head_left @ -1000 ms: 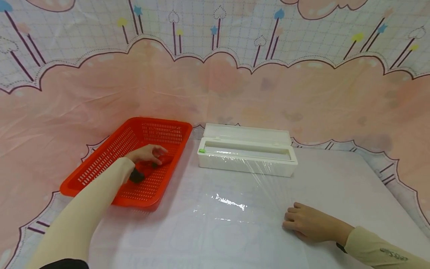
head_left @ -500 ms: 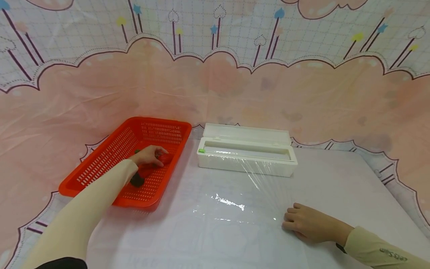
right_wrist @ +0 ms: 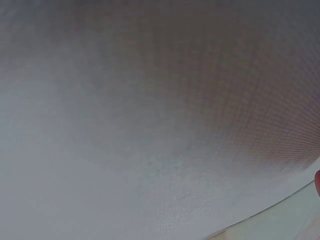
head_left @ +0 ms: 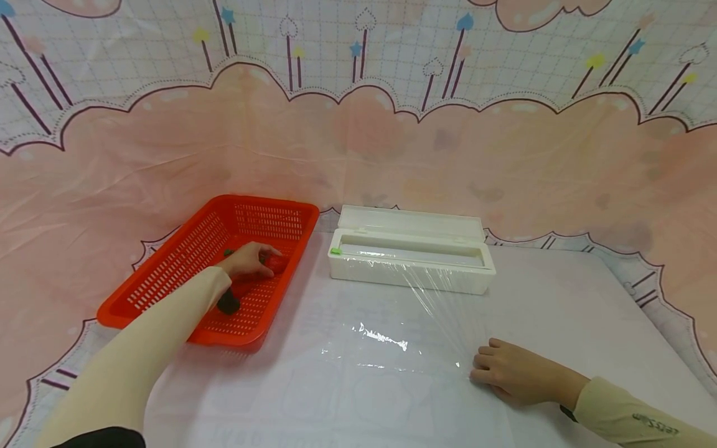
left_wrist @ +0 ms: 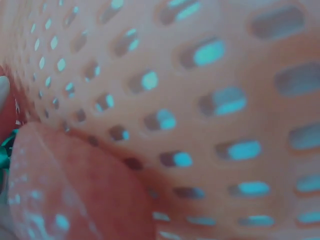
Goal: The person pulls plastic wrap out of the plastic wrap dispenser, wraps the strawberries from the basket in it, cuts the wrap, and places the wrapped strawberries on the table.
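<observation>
Inside the red basket [head_left: 168, 274] my left hand [head_left: 246, 260] curls its thumb and fingers about a red strawberry [head_left: 274, 263]. In the left wrist view a fingertip [left_wrist: 4, 87] shows at the left edge, and a large red, dimpled strawberry surface [left_wrist: 80, 190] with green leaves [left_wrist: 5, 147] beside it fills the lower left. My right hand [head_left: 512, 373] rests on the white tabletop and grips the gathered edge of clear plastic wrap [head_left: 381, 336]. The wrap runs back to a white dispenser box [head_left: 409, 274] with its lid up. The right wrist view shows mostly white tabletop.
A patterned cloth [head_left: 358, 149] hangs behind the table. A green slider [head_left: 335, 251] sits at the dispenser's left end. A dark item [head_left: 228, 302] shows beneath my left wrist; what it is I cannot tell. White tabletop [head_left: 313, 404] lies in front of the wrap.
My left hand has shifted slightly within the basket, its fingers coming around the strawberry at the basket's right side. The right hand and the wrap have stayed nearly still.
</observation>
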`<action>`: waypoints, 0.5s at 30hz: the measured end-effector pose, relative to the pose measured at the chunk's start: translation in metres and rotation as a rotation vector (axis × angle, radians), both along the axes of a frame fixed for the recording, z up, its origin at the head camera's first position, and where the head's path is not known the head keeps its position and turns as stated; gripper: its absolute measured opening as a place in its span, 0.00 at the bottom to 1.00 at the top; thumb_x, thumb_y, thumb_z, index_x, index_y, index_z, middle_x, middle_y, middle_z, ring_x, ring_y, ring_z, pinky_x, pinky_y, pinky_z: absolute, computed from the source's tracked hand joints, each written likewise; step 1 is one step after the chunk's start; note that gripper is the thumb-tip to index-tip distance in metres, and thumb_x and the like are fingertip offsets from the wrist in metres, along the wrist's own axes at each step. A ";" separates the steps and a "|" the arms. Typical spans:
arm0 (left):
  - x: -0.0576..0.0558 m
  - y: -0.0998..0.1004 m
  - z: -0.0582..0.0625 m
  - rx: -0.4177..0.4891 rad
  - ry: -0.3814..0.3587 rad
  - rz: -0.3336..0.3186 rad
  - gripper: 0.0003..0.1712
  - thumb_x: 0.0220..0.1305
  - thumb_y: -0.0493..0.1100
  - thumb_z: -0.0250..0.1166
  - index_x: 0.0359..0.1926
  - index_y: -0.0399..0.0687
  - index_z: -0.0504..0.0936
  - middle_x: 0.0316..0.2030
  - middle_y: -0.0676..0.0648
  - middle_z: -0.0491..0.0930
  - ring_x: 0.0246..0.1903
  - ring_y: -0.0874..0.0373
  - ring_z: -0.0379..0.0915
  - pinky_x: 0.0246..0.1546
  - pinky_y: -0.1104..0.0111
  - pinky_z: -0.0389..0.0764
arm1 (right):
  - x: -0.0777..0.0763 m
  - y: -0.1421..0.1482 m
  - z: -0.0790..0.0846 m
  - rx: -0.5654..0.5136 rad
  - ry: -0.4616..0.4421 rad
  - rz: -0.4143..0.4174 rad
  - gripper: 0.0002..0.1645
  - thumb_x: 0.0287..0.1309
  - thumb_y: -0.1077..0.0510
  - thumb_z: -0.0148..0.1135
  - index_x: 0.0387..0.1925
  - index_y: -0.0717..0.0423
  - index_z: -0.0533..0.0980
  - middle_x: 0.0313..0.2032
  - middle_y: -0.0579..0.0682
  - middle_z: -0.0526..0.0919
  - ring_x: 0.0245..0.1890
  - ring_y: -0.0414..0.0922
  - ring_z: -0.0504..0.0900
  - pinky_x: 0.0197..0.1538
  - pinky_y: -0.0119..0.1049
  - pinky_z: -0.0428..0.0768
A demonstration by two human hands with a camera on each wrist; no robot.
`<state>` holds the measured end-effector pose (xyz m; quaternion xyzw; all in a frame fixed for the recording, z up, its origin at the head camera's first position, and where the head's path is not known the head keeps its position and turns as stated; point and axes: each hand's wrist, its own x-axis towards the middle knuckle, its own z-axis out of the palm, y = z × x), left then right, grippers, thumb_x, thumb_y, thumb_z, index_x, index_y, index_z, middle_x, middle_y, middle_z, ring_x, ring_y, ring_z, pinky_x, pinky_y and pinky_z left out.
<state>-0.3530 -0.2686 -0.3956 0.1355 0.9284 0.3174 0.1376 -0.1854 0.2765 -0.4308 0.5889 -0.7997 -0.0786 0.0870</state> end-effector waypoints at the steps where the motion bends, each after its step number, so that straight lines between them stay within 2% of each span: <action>1: 0.000 0.000 0.001 0.005 -0.010 0.008 0.27 0.56 0.37 0.67 0.57 0.35 0.74 0.52 0.33 0.75 0.43 0.49 0.71 0.45 0.64 0.77 | 0.000 0.000 0.000 -0.001 0.002 0.001 0.05 0.59 0.52 0.61 0.37 0.41 0.73 0.31 0.37 0.74 0.31 0.33 0.69 0.36 0.30 0.71; 5: 0.001 -0.002 0.002 0.025 -0.019 0.020 0.27 0.56 0.37 0.67 0.57 0.34 0.74 0.51 0.34 0.76 0.40 0.51 0.71 0.42 0.68 0.77 | 0.000 0.000 -0.001 -0.008 0.005 0.004 0.04 0.60 0.51 0.59 0.37 0.41 0.72 0.31 0.37 0.74 0.31 0.33 0.69 0.36 0.30 0.72; 10: 0.002 -0.005 0.005 0.012 0.020 0.024 0.27 0.55 0.39 0.68 0.56 0.34 0.76 0.49 0.35 0.78 0.37 0.54 0.71 0.39 0.71 0.74 | 0.000 0.000 -0.002 -0.008 0.008 0.005 0.04 0.61 0.50 0.58 0.37 0.41 0.72 0.31 0.37 0.74 0.31 0.33 0.69 0.37 0.31 0.72; 15: 0.001 -0.009 0.011 0.005 0.064 0.048 0.26 0.54 0.40 0.68 0.55 0.37 0.77 0.51 0.36 0.78 0.41 0.52 0.70 0.46 0.66 0.73 | 0.000 0.000 -0.002 -0.007 0.001 0.002 0.04 0.61 0.51 0.58 0.37 0.42 0.72 0.31 0.36 0.74 0.31 0.33 0.69 0.37 0.31 0.72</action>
